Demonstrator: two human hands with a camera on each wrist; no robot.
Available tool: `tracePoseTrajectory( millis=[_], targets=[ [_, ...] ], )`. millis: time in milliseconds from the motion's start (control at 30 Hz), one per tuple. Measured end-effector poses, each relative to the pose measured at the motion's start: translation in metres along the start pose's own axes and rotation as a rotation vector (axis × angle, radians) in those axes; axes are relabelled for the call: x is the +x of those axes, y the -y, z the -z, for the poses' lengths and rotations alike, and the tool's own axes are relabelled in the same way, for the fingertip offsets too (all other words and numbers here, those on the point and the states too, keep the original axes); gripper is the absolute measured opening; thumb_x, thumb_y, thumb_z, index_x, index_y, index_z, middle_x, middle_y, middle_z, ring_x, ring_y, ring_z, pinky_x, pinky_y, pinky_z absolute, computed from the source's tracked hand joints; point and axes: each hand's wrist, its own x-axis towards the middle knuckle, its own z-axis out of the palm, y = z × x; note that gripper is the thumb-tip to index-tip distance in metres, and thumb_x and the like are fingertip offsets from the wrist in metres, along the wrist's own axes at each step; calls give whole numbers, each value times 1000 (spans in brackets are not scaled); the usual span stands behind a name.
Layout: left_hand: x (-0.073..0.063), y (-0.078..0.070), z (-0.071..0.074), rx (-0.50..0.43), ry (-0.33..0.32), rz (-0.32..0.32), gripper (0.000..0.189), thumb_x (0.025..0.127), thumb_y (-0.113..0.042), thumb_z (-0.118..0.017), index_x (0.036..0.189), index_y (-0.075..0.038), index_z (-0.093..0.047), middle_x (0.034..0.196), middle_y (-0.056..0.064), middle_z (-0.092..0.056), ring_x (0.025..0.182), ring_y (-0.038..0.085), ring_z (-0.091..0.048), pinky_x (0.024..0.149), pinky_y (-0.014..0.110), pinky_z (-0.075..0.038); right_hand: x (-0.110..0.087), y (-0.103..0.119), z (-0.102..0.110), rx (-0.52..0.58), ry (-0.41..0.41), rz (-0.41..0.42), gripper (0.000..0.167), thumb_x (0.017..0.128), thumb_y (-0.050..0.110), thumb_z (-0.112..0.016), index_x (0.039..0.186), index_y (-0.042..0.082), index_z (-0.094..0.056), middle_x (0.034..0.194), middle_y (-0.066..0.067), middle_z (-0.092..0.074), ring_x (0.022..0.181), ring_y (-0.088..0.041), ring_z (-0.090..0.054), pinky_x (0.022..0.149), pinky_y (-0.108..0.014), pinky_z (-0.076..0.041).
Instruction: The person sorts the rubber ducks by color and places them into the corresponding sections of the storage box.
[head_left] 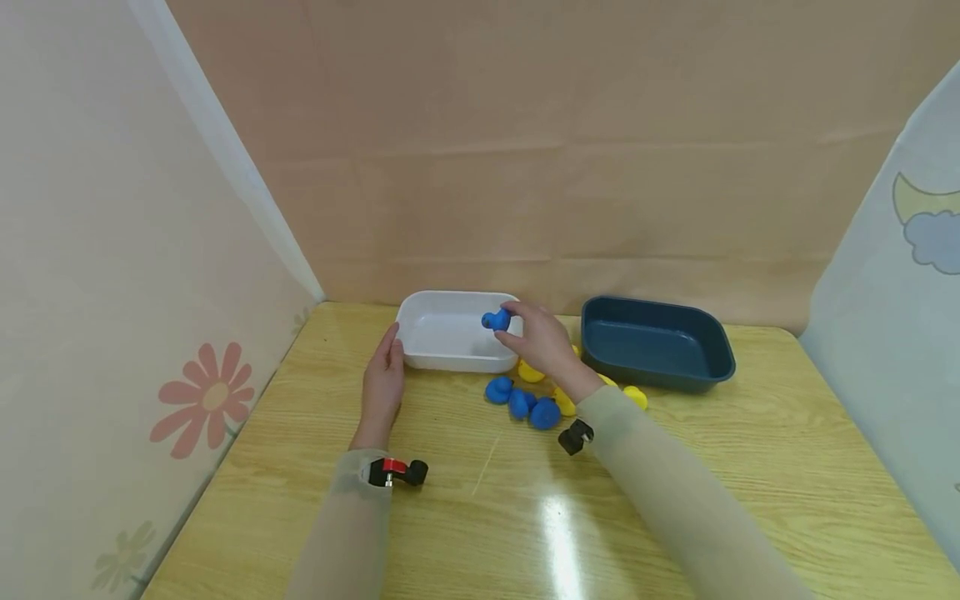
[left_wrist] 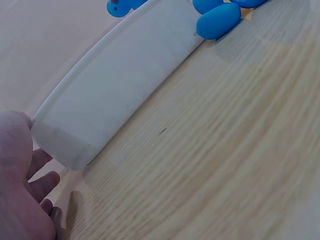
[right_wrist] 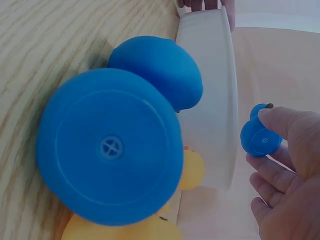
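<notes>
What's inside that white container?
Only bare surface shows inside the white container; the right hand, pinching a blue toy duck above it, hides part of its right end.

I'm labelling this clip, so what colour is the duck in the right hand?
The duck is blue; the right wrist view shows it best.

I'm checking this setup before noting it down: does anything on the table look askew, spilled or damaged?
At least one loose blue duck lies tipped over on the table, its round underside facing sideways, not down. I see no spill or damage.
</notes>
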Motion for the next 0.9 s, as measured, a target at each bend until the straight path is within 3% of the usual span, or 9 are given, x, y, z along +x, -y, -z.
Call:
tracePoseTrajectory(
  millis=[233, 500, 900],
  targets=[
    [-1, 0, -1, -4, 6, 2, 53, 122, -42, -39, 173, -28, -41, 177, -3, -37, 165, 23, -29, 133, 49, -27, -2, -3, -3, 31, 8, -14, 67, 106, 33, -79, 165, 15, -52, 162, -10, -58, 149, -37, -52, 123, -59, -44],
    [0, 0, -1, 11, 4, 18, 54, 121, -43, -39, 173, -30, -39, 178, -3, -35, 166, 24, -28, 133, 51, -26, -2, -6, -3, 31, -16, -7, 68, 105, 33, -80, 164, 14, -53, 161, -10, -59, 149, -37, -51, 124, -58, -42],
    [1, 0, 0, 32, -6, 2, 55, 121, -46, -39, 173, -29, -40, 177, 0, -38, 165, 25, -30, 133, 50, -27, -20, -9, 3, 97, -9, 5, 67, 106, 36, -77, 164, 12, -54, 168, -15, -50, 156, -41, -42, 128, -61, -35]
  ],
)
